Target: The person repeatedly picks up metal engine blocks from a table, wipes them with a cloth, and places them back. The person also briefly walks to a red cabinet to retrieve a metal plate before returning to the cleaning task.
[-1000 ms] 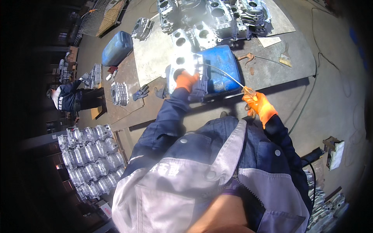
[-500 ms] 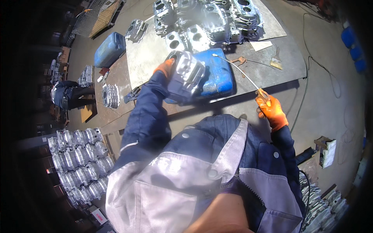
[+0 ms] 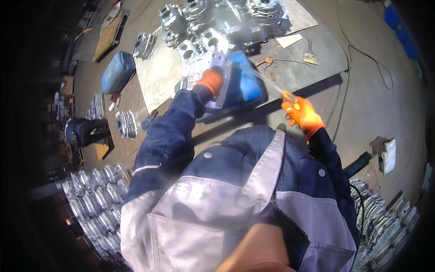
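Observation:
My left hand (image 3: 210,82), in an orange glove, grips a silver metal casting (image 3: 220,94) with bolt holes along its flat flange. The casting is tilted above or against a blue plastic jerrycan (image 3: 247,81) lying at the table's near edge; I cannot tell whether they touch. Its fingertips are partly hidden in the casting. My right hand (image 3: 304,115), also gloved in orange, is closed around the handle of a long thin rod-like tool (image 3: 270,83). The rod points left toward the casting, over the jerrycan; its tip is blurred.
Several similar castings (image 3: 213,38) crowd the far side of the table (image 3: 294,63). A brush (image 3: 310,56) and a brown-handled tool (image 3: 267,60) lie to the right. Another jerrycan (image 3: 118,72) stands left. Stacked castings (image 3: 97,195) flank me. A person (image 3: 86,131) bends at far left.
My left hand has turned the casting, so its holed flange now shows and the hand lies over it. The tool in my right hand has shifted slightly left. The whole view has swung a little.

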Motion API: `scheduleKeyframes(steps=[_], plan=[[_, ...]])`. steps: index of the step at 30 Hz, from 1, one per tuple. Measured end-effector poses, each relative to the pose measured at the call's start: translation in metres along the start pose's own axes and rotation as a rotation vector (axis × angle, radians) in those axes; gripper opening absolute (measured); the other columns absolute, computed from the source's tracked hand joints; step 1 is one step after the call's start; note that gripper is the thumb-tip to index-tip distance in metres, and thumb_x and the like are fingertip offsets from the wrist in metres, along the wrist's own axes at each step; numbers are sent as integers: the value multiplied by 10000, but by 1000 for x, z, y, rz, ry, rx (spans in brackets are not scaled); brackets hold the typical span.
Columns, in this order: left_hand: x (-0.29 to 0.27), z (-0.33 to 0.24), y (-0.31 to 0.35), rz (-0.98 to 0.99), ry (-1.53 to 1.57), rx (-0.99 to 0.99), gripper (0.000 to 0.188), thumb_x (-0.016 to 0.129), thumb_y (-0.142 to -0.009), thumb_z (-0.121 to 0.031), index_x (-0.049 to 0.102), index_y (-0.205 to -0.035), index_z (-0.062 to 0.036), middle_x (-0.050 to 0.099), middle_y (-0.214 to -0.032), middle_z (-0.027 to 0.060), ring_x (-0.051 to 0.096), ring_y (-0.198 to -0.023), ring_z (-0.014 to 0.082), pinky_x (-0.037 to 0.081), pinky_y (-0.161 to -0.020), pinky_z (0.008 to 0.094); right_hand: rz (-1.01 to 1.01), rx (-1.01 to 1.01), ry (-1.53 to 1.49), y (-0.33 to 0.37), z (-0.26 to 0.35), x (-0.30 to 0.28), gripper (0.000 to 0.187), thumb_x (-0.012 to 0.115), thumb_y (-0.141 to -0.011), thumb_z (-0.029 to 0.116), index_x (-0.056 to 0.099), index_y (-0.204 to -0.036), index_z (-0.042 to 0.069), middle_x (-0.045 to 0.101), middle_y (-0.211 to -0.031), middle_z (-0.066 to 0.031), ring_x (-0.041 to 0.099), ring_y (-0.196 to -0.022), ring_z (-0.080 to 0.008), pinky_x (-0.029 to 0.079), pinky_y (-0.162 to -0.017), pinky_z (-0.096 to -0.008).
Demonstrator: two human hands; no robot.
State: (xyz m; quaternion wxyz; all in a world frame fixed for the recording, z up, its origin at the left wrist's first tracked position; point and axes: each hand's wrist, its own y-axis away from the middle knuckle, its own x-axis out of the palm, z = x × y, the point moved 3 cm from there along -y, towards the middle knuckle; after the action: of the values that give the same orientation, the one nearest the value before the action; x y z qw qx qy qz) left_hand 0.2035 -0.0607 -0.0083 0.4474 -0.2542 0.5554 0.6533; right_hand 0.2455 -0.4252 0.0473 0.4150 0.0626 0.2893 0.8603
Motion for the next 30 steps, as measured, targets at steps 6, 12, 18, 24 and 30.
scheduleKeyframes(steps=[6,12,18,24,30], plan=[[11,-12,-29,-80,66,-54,190,633,-824,-220,785,-922,-161,750,-941,92,692,-986,270,448,-909,377,-150,151,-44,-16,-19,-3,349,695,-907,314,646,-1126,46,638,-752,-52,545,-546,-152,437,-510,-302],[-11,-30,-17,-49,-125,83,185,649,-820,-200,786,-937,-157,750,-967,89,689,-995,281,444,-907,385,-72,243,-29,-29,-22,-3,354,643,-917,289,629,-1217,101,636,-715,-64,558,-469,-156,427,-436,-317],[-2,-29,-20,-83,-11,48,181,659,-812,-203,785,-936,-164,748,-974,93,687,-995,279,447,-897,385,-2,194,-70,-30,-17,4,380,656,-910,274,610,-1236,83,639,-727,-90,557,-432,-171,443,-416,-333],[6,-34,-29,-104,-156,72,195,635,-830,-202,783,-947,-157,743,-996,103,673,-1013,281,451,-905,388,-65,174,7,-9,-1,0,353,684,-915,310,656,-1103,12,665,-773,-86,581,-548,-175,478,-548,-320],[15,-28,-33,-17,-84,85,209,606,-849,-193,784,-948,-145,744,-1002,101,669,-1025,281,441,-924,385,-41,176,7,-5,6,2,367,690,-908,327,641,-1108,24,650,-771,-84,571,-554,-168,475,-553,-313]])
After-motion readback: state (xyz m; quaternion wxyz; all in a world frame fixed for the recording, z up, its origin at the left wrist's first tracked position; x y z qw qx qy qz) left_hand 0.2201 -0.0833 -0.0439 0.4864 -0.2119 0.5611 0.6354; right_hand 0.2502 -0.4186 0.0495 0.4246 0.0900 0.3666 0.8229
